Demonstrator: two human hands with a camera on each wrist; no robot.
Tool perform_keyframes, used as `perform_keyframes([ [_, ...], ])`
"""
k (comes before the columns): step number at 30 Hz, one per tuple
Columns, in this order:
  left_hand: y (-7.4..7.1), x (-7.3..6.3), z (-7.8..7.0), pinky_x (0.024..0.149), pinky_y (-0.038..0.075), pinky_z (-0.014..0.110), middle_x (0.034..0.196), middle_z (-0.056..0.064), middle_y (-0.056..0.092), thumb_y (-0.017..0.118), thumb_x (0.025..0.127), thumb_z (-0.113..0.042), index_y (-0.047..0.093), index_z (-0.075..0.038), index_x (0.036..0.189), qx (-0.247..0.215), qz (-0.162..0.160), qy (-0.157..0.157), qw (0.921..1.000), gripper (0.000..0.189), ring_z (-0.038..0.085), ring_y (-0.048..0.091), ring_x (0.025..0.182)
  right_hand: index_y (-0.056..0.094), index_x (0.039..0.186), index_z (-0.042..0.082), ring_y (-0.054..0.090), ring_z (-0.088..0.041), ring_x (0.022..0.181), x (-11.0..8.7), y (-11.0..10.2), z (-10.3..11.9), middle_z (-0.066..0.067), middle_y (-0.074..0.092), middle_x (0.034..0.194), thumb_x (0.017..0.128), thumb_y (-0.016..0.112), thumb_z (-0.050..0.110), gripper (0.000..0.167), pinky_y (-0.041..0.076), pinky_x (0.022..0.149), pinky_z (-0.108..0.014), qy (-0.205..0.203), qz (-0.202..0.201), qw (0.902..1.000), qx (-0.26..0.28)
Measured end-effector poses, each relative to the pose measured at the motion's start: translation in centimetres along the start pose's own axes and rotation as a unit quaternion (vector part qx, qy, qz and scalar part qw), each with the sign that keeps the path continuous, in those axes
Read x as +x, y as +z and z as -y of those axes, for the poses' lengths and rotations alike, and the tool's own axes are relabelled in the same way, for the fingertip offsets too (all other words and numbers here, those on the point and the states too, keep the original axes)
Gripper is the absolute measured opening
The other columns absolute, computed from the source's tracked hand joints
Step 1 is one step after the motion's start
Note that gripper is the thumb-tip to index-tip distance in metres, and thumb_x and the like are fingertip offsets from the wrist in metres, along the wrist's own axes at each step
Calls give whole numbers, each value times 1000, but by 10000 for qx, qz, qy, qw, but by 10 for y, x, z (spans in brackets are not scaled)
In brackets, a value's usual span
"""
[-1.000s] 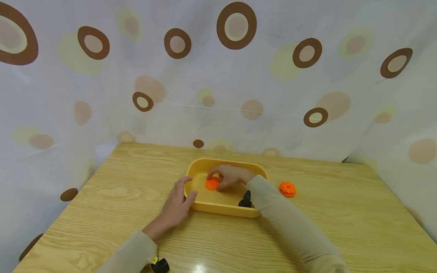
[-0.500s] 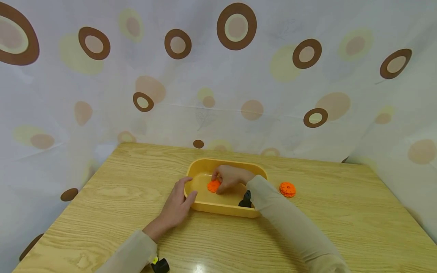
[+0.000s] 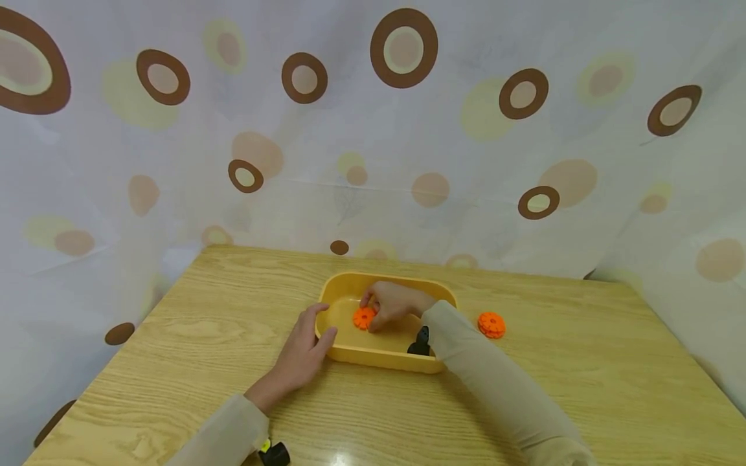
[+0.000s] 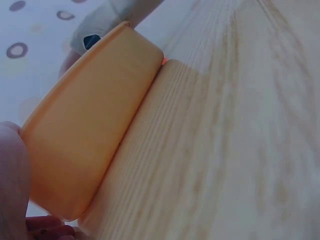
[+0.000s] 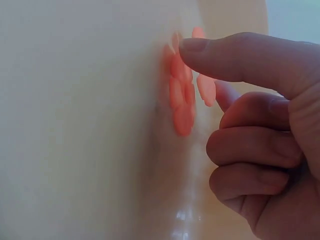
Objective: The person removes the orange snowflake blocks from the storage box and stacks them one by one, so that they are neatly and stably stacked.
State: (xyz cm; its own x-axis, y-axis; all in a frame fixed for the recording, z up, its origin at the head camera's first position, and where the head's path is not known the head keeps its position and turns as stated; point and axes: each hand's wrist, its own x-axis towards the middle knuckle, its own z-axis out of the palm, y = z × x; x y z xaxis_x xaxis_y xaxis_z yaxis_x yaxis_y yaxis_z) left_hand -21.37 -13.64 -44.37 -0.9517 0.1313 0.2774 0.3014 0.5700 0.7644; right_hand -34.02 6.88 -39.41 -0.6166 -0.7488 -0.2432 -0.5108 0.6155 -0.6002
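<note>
Inside the yellow tub (image 3: 384, 358), my right hand (image 3: 396, 302) pinches an orange flower-shaped disc (image 3: 364, 318) at its edge, close to the tub floor. In the right wrist view, the thumb lies on the edge of a small group of these discs (image 5: 182, 100), and one disc leans apart beside the index finger. The other fingers of that hand are curled in. My left hand (image 3: 303, 343) holds the tub's left end, thumb at the near corner and fingers at the far side. The left wrist view shows the tub's outer wall (image 4: 95, 115) beside that hand.
Right of the tub, a small stack of orange flower-shaped discs (image 3: 492, 325) lies on the wooden table (image 3: 583, 362). A black device (image 3: 419, 343) sits by the right sleeve, overlapping the tub. Another black device (image 3: 275, 454) shows by the left sleeve. A patterned curtain (image 3: 373, 129) hangs behind.
The right fingers have drawn closer together on the disc, which has shifted slightly and turned within the tub. The left hand keeps its place on the tub.
</note>
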Motion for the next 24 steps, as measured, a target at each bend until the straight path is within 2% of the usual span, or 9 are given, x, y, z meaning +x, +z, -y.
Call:
perform_keyframes([
  [7, 1, 2, -3, 102, 37, 52, 136, 23, 43, 49, 101, -24, 37, -4, 138, -60, -1, 65, 10000, 44, 33, 46, 119, 58, 113, -3, 39, -7, 53, -2, -3, -1, 5, 43, 59, 74, 78, 7, 45, 37, 57, -18, -45, 7, 10000, 11],
  [11, 2, 1, -3, 93, 41, 46, 137, 21, 43, 49, 101, -25, 37, -6, 139, -25, -32, 11, 10000, 44, 26, 49, 101, 59, 115, -3, 35, -7, 50, -3, -5, 1, 5, 40, 55, 74, 79, 8, 46, 37, 55, -18, -131, -54, 9999, 18],
  [15, 1, -3, -3, 83, 41, 38, 133, 20, 44, 48, 101, -25, 36, -7, 139, -3, -2, -75, 10000, 44, 18, 46, 85, 59, 116, -2, 32, -7, 48, -4, -8, 3, 6, 38, 55, 77, 78, 10, 45, 35, 54, -19, -212, -78, 9997, 34],
  [20, 0, -4, -3, 76, 40, 32, 124, 19, 47, 48, 101, -24, 36, -6, 140, 0, 83, -120, 9999, 44, 15, 43, 79, 56, 117, -1, 28, -9, 49, -11, -19, 11, 5, 36, 57, 79, 76, 12, 44, 30, 54, -20, -207, -201, 9995, 125],
  [24, 0, -3, -5, 78, 40, 34, 123, 19, 47, 48, 101, -25, 36, -6, 139, 28, 83, -86, 9999, 44, 16, 43, 80, 57, 114, -2, 27, -9, 50, -19, -29, 16, 5, 33, 57, 79, 77, 11, 42, 31, 55, -21, -418, -411, 9981, 183],
])
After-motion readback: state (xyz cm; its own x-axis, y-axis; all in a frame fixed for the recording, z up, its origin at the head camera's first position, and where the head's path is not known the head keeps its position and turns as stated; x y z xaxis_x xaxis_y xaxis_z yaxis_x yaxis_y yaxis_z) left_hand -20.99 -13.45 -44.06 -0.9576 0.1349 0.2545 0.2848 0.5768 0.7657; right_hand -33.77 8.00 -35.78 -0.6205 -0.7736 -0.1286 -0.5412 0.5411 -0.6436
